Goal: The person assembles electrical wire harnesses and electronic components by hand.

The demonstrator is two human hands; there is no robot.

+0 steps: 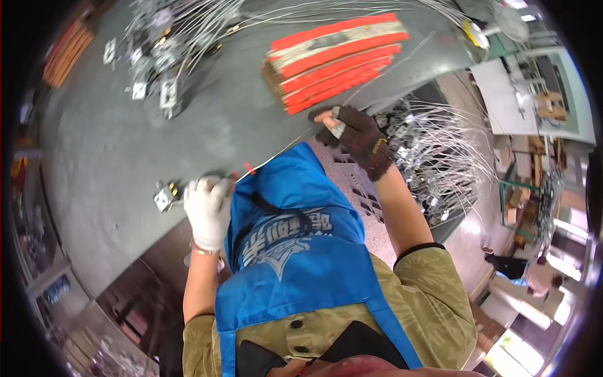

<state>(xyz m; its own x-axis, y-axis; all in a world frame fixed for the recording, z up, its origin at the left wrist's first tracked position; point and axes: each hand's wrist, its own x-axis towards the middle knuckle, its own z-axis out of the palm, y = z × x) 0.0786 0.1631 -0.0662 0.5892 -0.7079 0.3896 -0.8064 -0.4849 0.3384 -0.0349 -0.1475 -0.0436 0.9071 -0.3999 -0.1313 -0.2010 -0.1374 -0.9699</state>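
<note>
My left hand (pixel 208 204), in a white glove, is at the near edge of the grey table with its fingers curled in around one end of a thin white wire (pixel 276 154). Two small red pieces (pixel 249 168) sit along that wire beside the glove. A small metal part (pixel 166 196) with a white face and yellowish bits lies just left of my fingers; whether the wire joins it is hidden. My right hand (pixel 357 133), in a dark brown glove with bare fingertips, is closed on the wire farther right, which stretches between both hands.
A stack of red-edged strips (pixel 339 60) lies beyond my right hand. Metal parts with long white wires pile up at the far left (pixel 166 56), and another heap (pixel 433 157) fills a bin at my right. Brown boards (pixel 68 53) stand at the far left edge.
</note>
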